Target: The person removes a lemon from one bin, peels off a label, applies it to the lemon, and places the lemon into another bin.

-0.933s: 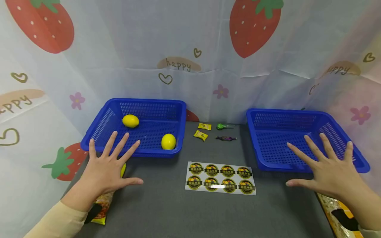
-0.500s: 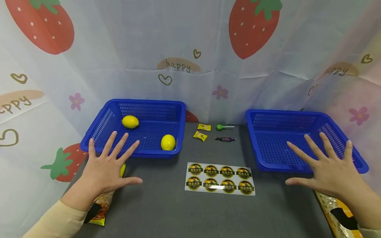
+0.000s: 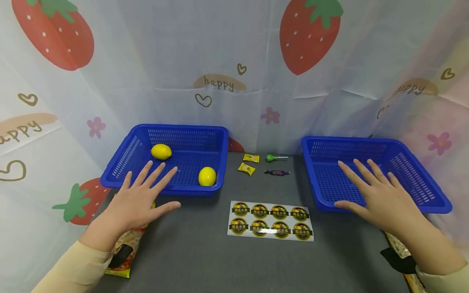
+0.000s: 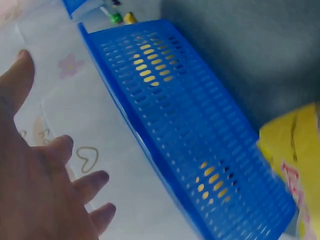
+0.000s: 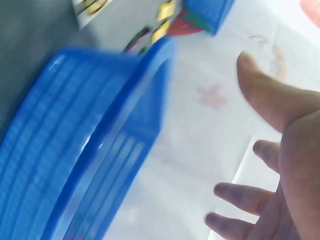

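Note:
My left hand (image 3: 141,199) hovers open, fingers spread, over the front rim of the left blue basket (image 3: 121,179), holding nothing. Two yellow lemons (image 3: 161,151) (image 3: 207,176) lie in that basket. My right hand (image 3: 377,195) hovers open over the front left part of the right blue basket (image 3: 432,203), which shows nothing inside. A sticker sheet (image 3: 270,220) with round fruit labels lies on the grey table between the hands. The left wrist view shows the left basket's (image 4: 190,135) side wall, the right wrist view the right basket (image 5: 85,150), blurred.
Two yellow candy packets (image 3: 251,158) (image 3: 246,168), a green lollipop (image 3: 271,158) and a dark wrapped sweet (image 3: 276,172) lie between the baskets at the back. A snack bag (image 3: 124,252) lies under my left wrist, another bag (image 3: 403,254) under my right. Strawberry-print cloth walls the table.
Both hands have moved inward and forward: the left slightly right over the basket rim, the right leftward over its basket. A yellow thing under the left hand is now hidden.

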Tool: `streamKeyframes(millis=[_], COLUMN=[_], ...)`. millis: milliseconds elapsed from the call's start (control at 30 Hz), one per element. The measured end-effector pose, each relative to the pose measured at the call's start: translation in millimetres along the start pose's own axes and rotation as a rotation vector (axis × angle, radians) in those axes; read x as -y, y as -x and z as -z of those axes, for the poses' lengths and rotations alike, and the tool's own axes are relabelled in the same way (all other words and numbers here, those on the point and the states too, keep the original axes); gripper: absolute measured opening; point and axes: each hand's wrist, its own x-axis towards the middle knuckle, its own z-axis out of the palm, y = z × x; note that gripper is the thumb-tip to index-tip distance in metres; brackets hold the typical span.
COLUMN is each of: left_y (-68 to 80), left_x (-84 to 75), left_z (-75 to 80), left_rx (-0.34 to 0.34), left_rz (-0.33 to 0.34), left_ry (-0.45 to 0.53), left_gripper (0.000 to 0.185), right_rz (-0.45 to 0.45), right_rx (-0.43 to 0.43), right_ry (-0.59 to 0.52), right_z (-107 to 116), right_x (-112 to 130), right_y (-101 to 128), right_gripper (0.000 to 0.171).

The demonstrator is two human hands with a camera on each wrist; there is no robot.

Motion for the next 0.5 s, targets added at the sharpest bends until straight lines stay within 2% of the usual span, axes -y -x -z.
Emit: streamKeyframes(millis=[233,500], left_y=[-21.5,-38.4], left_x=[-0.4,0.2], left_z=[-2.1,-9.7], left_rx=[0.026,-0.023], left_rz=[-0.001,0.002], left_ry=[0.164,0.258], left_gripper=[0.081,0.071], right_rz=[0.091,0.102], right_rx=[-0.089,-0.118], right_ry=[-0.145,-0.268], right_z=[2.8,-3.6], right_x=[38.8,76.4], right_y=[-22.3,-50.4], right_gripper=[0.092,0.089])
